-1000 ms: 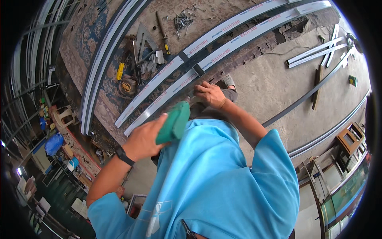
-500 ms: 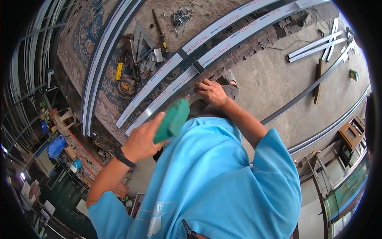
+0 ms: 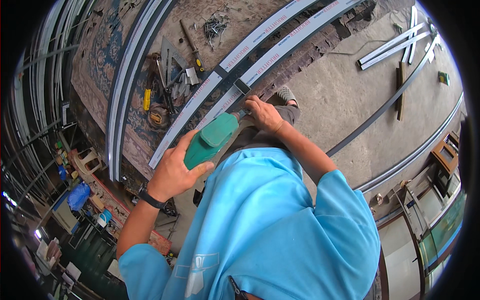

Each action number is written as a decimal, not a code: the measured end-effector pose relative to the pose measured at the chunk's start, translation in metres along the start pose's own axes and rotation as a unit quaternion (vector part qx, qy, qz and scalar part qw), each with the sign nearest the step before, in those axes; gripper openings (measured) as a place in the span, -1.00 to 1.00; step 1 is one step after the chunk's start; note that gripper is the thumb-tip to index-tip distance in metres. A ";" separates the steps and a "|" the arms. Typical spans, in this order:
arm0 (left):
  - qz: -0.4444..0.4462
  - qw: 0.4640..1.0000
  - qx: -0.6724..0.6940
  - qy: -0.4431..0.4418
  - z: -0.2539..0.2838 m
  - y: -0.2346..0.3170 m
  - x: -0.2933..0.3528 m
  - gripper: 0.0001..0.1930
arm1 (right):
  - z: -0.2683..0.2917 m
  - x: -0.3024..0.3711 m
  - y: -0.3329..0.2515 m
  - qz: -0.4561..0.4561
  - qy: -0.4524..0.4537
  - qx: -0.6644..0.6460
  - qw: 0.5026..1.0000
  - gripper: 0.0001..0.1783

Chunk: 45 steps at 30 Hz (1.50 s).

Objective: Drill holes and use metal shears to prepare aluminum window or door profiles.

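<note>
My left hand (image 3: pixel 172 175) is wrapped round a green power drill (image 3: pixel 212 137), whose front end points toward my right hand. Fingers pinched together, my right hand (image 3: pixel 264 115) sits just beyond the drill's nose, by the near edge of a long white-and-grey aluminium profile (image 3: pixel 267 59). Whatever those fingertips hold is too small or hidden to make out. A short dark connector piece (image 3: pixel 242 86) crosses that profile close to my right fingers. Alongside runs a second, matching aluminium profile (image 3: pixel 196 95).
On the patterned carpet lie a pile of screws (image 3: pixel 215 29), a yellow-and-black screwdriver (image 3: pixel 192 45), a triangular square (image 3: pixel 172 56), a tape measure (image 3: pixel 159 116) and a yellow-handled tool (image 3: pixel 147 99). More profiles (image 3: pixel 120 90) lie at left. Loose bars (image 3: pixel 392 50) rest on the concrete floor at right.
The drill has tilted and moved slightly right, its nose now closer to my right fingers. My right hand has shifted a little. The whole view has moved slightly.
</note>
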State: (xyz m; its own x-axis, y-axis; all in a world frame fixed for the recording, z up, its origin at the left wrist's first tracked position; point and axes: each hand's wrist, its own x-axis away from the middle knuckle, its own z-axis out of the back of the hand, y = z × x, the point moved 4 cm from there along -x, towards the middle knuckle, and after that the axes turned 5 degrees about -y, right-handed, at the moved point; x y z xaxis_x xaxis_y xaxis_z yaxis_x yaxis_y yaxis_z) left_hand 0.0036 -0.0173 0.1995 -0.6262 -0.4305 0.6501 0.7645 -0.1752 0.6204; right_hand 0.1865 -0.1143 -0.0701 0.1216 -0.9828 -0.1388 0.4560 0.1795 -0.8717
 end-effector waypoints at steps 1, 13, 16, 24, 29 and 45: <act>0.000 1.000 -0.002 -0.002 0.000 0.002 -0.002 -0.20 | 0.000 0.000 0.000 -0.002 0.002 -0.001 1.000 -0.42; 0.006 0.999 -0.036 -0.009 0.012 0.016 -0.030 -0.31 | 0.005 -0.004 0.000 -0.012 -0.017 -0.025 0.999 -0.40; 0.010 0.999 -0.047 -0.016 0.015 0.019 -0.035 -0.32 | 0.006 -0.006 -0.001 -0.005 -0.013 -0.023 1.000 -0.39; 0.023 0.997 -0.066 -0.019 0.018 0.026 -0.046 -0.34 | -0.001 -0.005 0.005 -0.014 -0.013 -0.025 1.000 -0.36; 0.064 0.995 -0.066 -0.037 0.014 0.030 -0.042 -0.31 | 0.001 -0.005 0.004 -0.006 -0.007 -0.023 1.000 -0.36; 0.002 0.999 -0.049 0.006 -0.023 -0.001 -0.002 -0.17 | 0.001 -0.005 0.003 -0.033 -0.019 -0.037 0.999 -0.40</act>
State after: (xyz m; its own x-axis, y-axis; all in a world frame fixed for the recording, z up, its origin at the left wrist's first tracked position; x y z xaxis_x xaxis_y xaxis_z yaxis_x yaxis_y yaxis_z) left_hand 0.0078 -0.0363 0.1872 -0.6218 -0.4417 0.6468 0.7785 -0.2586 0.5718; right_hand 0.1881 -0.1090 -0.0721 0.1281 -0.9897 -0.0635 0.3982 0.1100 -0.9107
